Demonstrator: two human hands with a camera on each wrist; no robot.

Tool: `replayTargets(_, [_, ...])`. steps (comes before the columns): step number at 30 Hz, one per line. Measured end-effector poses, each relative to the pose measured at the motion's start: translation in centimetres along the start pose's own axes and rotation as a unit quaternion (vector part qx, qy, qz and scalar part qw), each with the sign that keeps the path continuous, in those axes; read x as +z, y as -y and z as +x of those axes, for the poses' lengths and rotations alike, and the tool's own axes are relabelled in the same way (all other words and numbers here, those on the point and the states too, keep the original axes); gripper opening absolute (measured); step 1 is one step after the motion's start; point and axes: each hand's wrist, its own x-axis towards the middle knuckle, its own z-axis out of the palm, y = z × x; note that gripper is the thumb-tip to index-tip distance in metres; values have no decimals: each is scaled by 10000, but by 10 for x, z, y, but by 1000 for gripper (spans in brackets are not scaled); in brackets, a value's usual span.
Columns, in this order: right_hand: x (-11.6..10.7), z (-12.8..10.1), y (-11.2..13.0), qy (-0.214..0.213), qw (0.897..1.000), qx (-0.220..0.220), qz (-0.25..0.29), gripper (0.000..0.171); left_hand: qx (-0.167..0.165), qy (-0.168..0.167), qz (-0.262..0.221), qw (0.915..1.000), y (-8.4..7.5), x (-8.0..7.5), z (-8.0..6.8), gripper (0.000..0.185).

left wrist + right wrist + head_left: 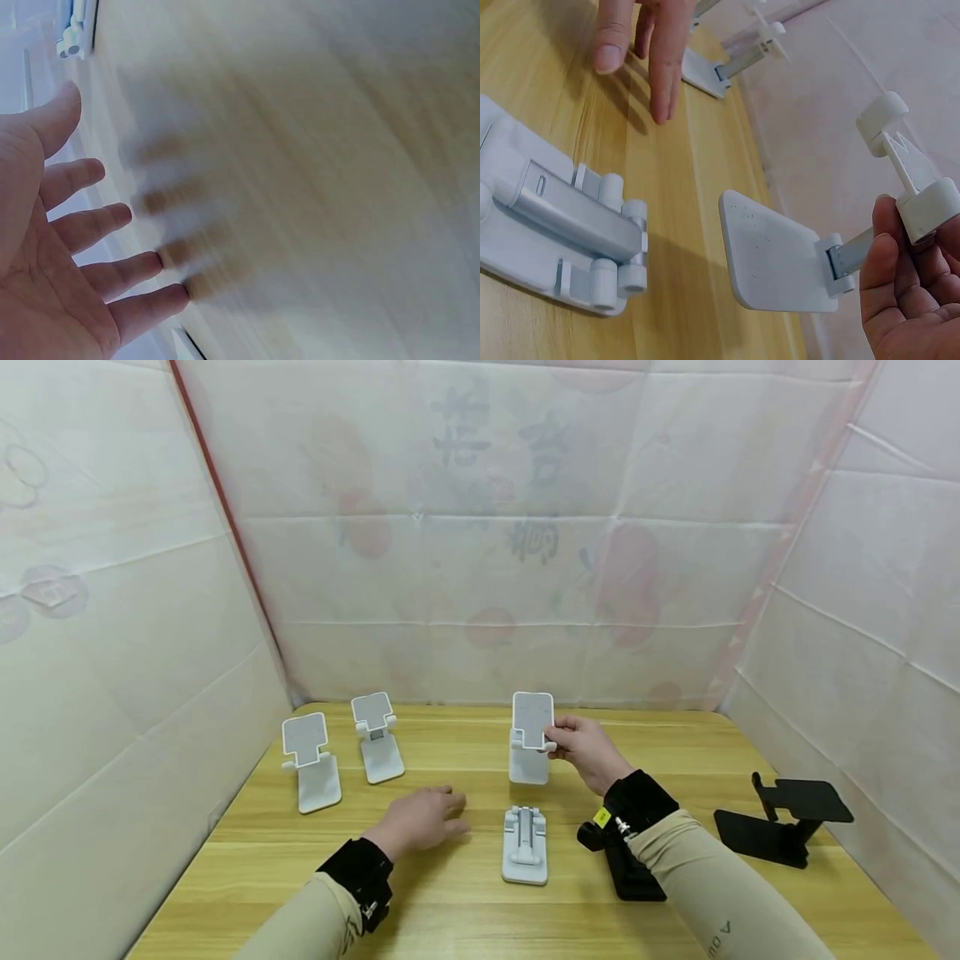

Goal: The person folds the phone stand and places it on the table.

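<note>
My right hand point(588, 749) pinches a white phone stand point(532, 720) by the lower right corner of its grey-padded cradle. This stand is unfolded; in the right wrist view its base plate point(769, 255) hangs tilted over the table's far part. My left hand point(423, 820) hovers low over the wood with its fingers spread, holding nothing. In the left wrist view its fingertips point(176, 296) are close above the tabletop. Between the hands, nearer me, a folded white phone stand point(525, 852) lies flat, its hinged arm upward.
Two unfolded white phone stands, one at the left point(318, 787) and one further back point(382, 758), stand on the wooden table point(450, 910). A black stand point(813, 800) is at the right; another black stand point(633, 872) is partly hidden under my right forearm. Printed fabric walls point(480, 568) enclose the table.
</note>
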Motion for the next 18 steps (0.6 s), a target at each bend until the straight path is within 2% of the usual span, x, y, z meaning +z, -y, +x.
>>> replayTargets(4, [8, -5, 6, 117, 9999, -91, -5, 30, -167, -180, -569, 9981, 0, -1, 5, 58])
replayTargets(8, [18, -7, 9, 222, 9996, -175, 49, 30, -259, -507, -1278, 9902, -2, -1, 13, 63])
replayTargets(10, [22, -8, 9, 284, 9994, -209, 70, 30, -348, -621, -1740, 9822, -4, -2, 17, 68])
replayTargets(14, [30, -10, 12, 399, 9988, -271, 100, 30, -611, -752, -2720, 9574, -12, -5, 24, 77])
replayTargets(18, [37, -13, 14, 498, 9982, -299, 169, 30, -744, -828, -3244, 9393, -18, -6, 30, 84])
